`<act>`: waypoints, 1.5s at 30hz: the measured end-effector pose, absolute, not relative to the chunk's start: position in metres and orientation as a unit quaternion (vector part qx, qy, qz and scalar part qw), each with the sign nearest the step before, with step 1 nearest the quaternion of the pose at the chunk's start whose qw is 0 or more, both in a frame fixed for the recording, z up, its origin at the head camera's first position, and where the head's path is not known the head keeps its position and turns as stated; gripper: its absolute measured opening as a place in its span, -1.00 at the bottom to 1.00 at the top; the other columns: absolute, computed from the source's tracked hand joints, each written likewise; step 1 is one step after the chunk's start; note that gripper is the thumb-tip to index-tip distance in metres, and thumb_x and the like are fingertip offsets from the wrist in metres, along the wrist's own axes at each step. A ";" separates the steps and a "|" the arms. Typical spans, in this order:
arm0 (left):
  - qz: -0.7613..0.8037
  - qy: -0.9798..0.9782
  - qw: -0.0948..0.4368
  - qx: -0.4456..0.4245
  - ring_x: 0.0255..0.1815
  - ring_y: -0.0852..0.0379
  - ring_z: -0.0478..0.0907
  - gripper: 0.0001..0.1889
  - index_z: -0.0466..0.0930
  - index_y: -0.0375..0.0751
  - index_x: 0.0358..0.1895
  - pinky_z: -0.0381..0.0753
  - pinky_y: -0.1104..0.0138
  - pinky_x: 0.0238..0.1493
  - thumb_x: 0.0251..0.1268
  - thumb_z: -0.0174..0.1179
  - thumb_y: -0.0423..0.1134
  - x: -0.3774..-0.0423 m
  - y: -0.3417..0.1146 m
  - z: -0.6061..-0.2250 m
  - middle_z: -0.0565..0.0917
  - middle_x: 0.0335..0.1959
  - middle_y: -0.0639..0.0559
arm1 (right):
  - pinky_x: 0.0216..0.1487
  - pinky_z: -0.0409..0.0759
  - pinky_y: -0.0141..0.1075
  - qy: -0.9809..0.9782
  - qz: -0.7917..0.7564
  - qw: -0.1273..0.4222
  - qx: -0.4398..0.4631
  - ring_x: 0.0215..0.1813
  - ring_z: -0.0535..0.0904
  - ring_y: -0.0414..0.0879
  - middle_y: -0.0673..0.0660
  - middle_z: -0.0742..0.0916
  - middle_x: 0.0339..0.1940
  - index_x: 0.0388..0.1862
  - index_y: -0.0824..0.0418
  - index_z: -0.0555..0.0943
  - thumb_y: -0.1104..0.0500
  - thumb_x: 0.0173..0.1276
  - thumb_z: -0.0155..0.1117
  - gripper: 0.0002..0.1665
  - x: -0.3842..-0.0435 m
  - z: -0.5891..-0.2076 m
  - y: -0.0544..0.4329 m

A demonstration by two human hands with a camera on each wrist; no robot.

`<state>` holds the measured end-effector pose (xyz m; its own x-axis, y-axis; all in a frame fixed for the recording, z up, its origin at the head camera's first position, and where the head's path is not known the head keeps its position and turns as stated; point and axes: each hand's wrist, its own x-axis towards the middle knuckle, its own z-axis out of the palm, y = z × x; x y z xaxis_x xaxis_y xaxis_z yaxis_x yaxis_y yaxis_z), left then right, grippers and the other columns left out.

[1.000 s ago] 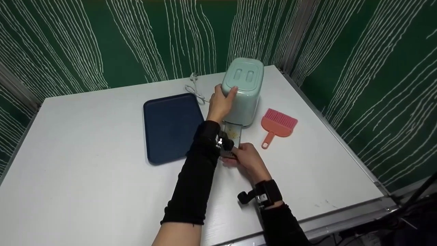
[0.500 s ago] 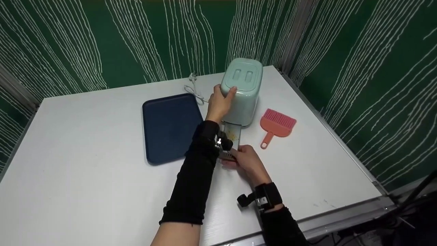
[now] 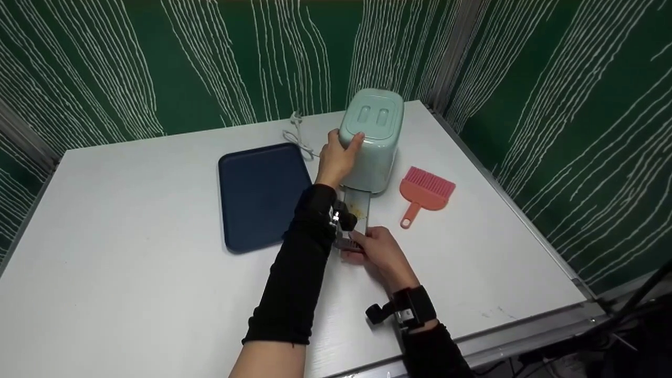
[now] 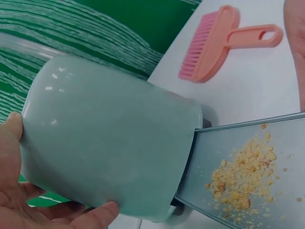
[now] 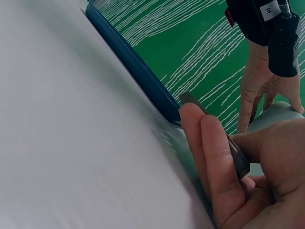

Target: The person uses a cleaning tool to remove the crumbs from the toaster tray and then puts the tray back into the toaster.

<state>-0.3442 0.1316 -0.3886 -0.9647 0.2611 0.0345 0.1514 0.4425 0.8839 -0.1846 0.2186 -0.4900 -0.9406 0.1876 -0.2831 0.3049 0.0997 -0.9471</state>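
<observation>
A mint-green toaster (image 3: 375, 157) with a lidded top stands near the table's back right corner. Around its left near corner my left hand (image 3: 337, 160) grips, thumb on the near face and fingers along the side. From the toaster's base sticks out a metal crumb tray (image 3: 360, 197), pulled well out toward me. Yellow-brown crumbs (image 4: 245, 171) lie scattered on it in the left wrist view. The tray's slotted outer end is pinched by my right hand (image 3: 382, 249), thumb above and fingers beneath. My left wrist camera hides part of the tray in the head view.
Left of the toaster lies a dark blue serving tray (image 3: 262, 199). A small orange-pink brush (image 3: 426, 191) lies to the right. Behind the blue tray is the white power cord (image 3: 297, 139) with its plug. Green walls stand behind and right of the white table (image 3: 131, 236).
My right hand has drawn the crumb tray slightly farther out of the toaster, toward me. My left hand keeps its grip, and the toaster has stayed put.
</observation>
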 end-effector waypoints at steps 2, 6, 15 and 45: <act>0.511 0.849 0.052 0.121 0.59 -0.13 0.44 -0.19 0.08 -0.21 0.71 0.42 0.06 0.57 0.70 -0.01 0.25 -0.344 0.132 -0.388 0.45 0.56 -0.29 | -0.20 0.62 -0.40 0.748 -0.642 0.045 0.165 -0.39 0.79 -0.18 0.07 0.82 -0.45 -0.23 0.37 0.71 0.11 0.65 0.25 -0.65 -0.184 -0.490 0.218; 0.510 0.850 0.046 0.123 0.58 -0.14 0.45 -0.19 0.10 -0.22 0.70 0.43 0.07 0.57 0.70 -0.02 0.26 -0.343 0.132 -0.388 0.45 0.55 -0.31 | -0.16 0.64 -0.41 0.739 -0.651 0.052 0.168 -0.40 0.81 -0.17 0.07 0.83 -0.47 -0.20 0.36 0.71 0.11 0.66 0.25 -0.67 -0.183 -0.491 0.217; 0.513 0.850 0.054 0.111 0.52 0.03 0.52 0.08 0.14 -0.04 0.70 0.48 0.12 0.51 0.35 -0.01 0.66 -0.409 0.146 -0.449 0.52 0.53 -0.14 | -0.21 0.60 -0.41 0.740 -0.649 0.048 0.170 -0.43 0.78 -0.20 0.03 0.81 -0.51 -0.29 0.34 0.71 0.08 0.64 0.29 -0.64 -0.178 -0.491 0.216; 0.498 0.849 0.115 0.138 0.67 -0.18 0.33 -0.16 0.10 -0.18 0.72 0.40 -0.02 0.59 0.67 -0.01 0.31 -0.319 0.069 -0.400 0.32 0.67 -0.29 | -0.27 0.59 -0.44 0.726 -0.669 0.061 0.149 -0.42 0.78 -0.25 0.02 0.82 -0.51 -0.18 0.40 0.67 0.07 0.66 0.26 -0.63 -0.178 -0.487 0.213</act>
<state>-0.3186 0.0689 -0.4003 -0.9357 0.3480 -0.0584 0.1189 0.4667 0.8764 -0.1776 0.2133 -0.4867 -0.9482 0.1349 -0.2876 0.2976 0.0603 -0.9528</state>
